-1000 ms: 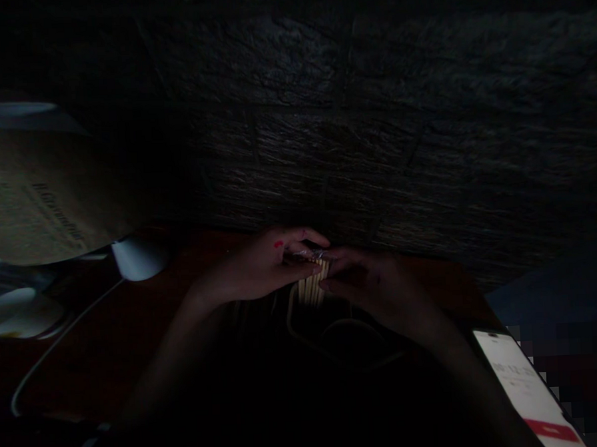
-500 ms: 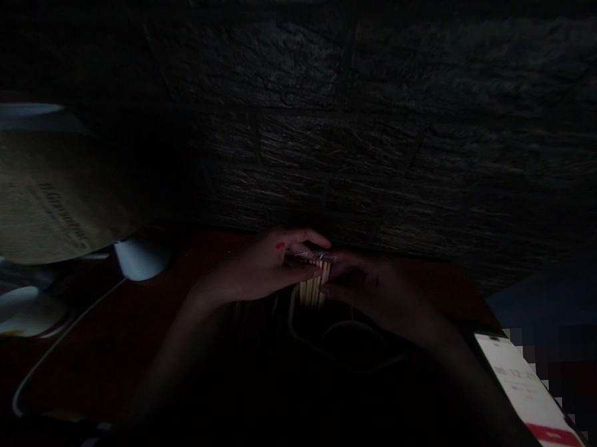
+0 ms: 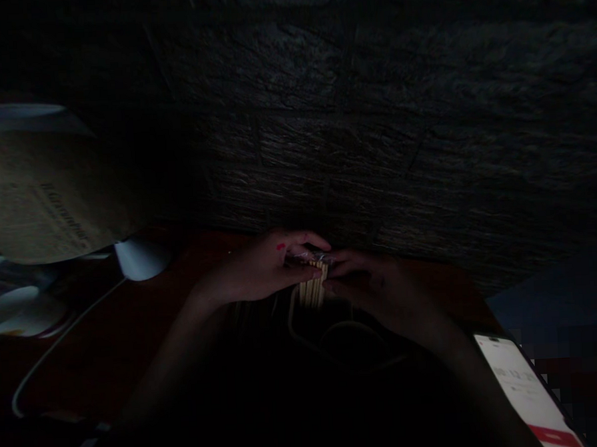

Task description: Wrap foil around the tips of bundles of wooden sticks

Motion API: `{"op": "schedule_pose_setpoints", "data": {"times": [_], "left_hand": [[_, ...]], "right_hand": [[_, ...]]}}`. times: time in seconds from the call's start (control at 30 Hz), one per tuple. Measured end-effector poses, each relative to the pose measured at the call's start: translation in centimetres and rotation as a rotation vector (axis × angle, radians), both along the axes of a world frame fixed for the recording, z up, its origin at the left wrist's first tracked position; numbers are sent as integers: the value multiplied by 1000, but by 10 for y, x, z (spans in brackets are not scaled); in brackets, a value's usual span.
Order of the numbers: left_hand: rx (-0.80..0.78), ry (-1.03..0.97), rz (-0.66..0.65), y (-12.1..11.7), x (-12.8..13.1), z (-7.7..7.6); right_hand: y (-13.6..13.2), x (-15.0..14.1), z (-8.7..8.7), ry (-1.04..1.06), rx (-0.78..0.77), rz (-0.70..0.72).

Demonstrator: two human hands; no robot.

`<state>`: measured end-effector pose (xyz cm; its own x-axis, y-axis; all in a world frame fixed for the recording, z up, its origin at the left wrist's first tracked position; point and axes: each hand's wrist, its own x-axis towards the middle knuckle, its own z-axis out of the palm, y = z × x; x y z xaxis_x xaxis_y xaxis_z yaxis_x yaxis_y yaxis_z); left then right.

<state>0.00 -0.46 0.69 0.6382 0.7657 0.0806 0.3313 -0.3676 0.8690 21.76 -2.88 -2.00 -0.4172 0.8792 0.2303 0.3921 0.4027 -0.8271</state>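
A bundle of thin, pale, wood-coloured sticks [image 3: 311,292] stands roughly upright between my hands, with shiny clear plastic [image 3: 310,255] at its top. My left hand [image 3: 268,265] is closed on the bundle from the left, its thumb across the near side and its fingers behind. From the right, my right hand [image 3: 372,283] has thumb and fingers bent together at the bundle's right edge and the plastic. What its fingertips pinch is too dark to make out. The lower ends of the sticks fade into shadow.
A brown paper-like container [image 3: 51,196] and a white cone-shaped object [image 3: 143,259] stand at left, near a white cup [image 3: 13,312]. A white cable [image 3: 50,353] crosses the reddish table [image 3: 180,263]. A lit phone [image 3: 527,388] lies at right. A stone-textured wall [image 3: 298,137] rises behind.
My right hand has shifted slightly to the right along the bundle's edge. My left hand and the sticks keep nearly the same place. The view is a little darker.
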Motion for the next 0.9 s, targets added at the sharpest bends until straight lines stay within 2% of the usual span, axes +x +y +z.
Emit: {"op": "schedule_pose_setpoints", "data": {"times": [0.3,0.47,0.6,0.9], "left_hand": [[-50,-2,3,-1,-2,4],[-49,24,65,-1,-12,8],[-63,31,63,1,-20,7],[0,31,41,5,-18,3]], "right_hand": [[0,-1,1,-11,-18,10],[-1,-1,0,5,-35,1],[-1,-3,0,49,-53,31],[1,-5,-2,48,42,35]]}}
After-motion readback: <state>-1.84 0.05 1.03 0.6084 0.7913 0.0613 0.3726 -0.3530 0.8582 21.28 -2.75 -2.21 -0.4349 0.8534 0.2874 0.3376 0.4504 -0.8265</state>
